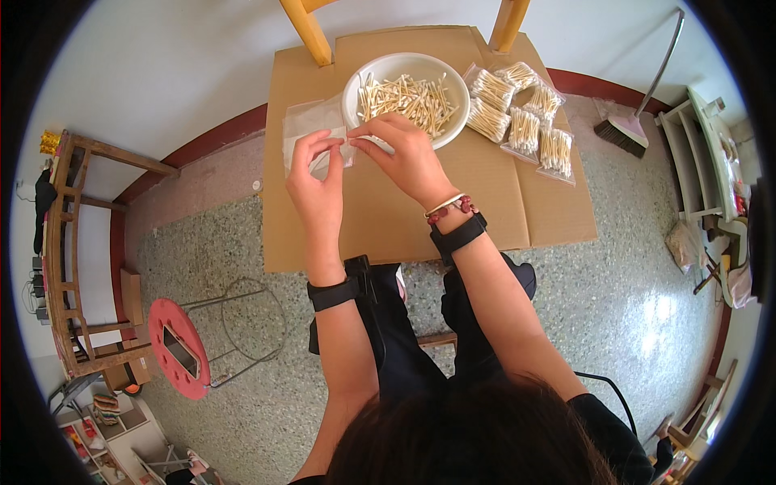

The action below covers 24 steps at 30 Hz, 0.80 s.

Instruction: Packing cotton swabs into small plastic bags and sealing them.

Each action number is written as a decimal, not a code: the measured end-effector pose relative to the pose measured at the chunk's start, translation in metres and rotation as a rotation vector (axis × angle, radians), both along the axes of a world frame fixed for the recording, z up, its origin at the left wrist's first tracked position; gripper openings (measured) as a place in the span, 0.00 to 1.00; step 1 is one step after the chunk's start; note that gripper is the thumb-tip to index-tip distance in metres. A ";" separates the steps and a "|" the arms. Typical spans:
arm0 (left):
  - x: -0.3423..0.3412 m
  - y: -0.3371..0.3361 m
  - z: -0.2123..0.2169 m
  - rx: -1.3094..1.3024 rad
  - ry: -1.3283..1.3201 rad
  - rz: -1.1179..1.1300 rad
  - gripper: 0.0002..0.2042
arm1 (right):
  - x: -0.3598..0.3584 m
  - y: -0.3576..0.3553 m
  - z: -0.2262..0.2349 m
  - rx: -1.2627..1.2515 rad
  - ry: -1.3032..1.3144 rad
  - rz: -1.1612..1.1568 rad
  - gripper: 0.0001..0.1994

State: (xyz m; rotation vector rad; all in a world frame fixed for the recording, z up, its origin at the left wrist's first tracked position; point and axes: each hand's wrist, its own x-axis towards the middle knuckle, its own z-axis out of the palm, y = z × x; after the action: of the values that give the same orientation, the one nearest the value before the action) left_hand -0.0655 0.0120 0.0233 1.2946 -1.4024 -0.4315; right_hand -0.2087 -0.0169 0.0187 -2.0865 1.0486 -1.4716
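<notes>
Both hands meet in front of a white bowl (pixel 351 101) that holds many loose cotton swabs (pixel 404 99). My left hand (pixel 314 182) is closed in a pinch at one side of a small clear plastic bag (pixel 348 153). Thumb and forefinger of my right hand (pixel 408 158) pinch the same bag's other side; its see-through film is hard to make out between the fingertips. Flat clear bags (pixel 301 117) lie on the cardboard just beyond my left hand. Right of the bowl, several filled bags of cotton swabs (pixel 524 129) lie in a cluster.
A cardboard sheet (pixel 485 202) covers the work surface, with yellow wooden chair parts (pixel 309 32) at its far edge. On the left stands a red stool (pixel 166 364) with a phone (pixel 181 352) on it. A broom (pixel 622 133) leans at the far right near a shelf (pixel 693 153).
</notes>
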 end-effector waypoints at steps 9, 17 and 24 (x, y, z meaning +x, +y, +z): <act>-0.001 -0.004 -0.002 -0.053 0.095 -0.048 0.11 | 0.001 -0.006 -0.004 -0.191 0.020 -0.002 0.05; 0.000 -0.005 -0.002 -0.036 0.150 -0.056 0.13 | -0.002 -0.003 -0.003 -0.158 0.125 -0.029 0.08; 0.002 -0.004 -0.004 -0.001 0.105 -0.077 0.13 | 0.000 0.001 -0.010 -0.028 0.333 -0.011 0.14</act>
State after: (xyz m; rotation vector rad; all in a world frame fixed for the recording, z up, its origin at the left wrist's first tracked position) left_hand -0.0638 0.0080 0.0194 1.2033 -1.3671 -0.5431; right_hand -0.2083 -0.0160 0.0083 -2.4045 1.1622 -1.1726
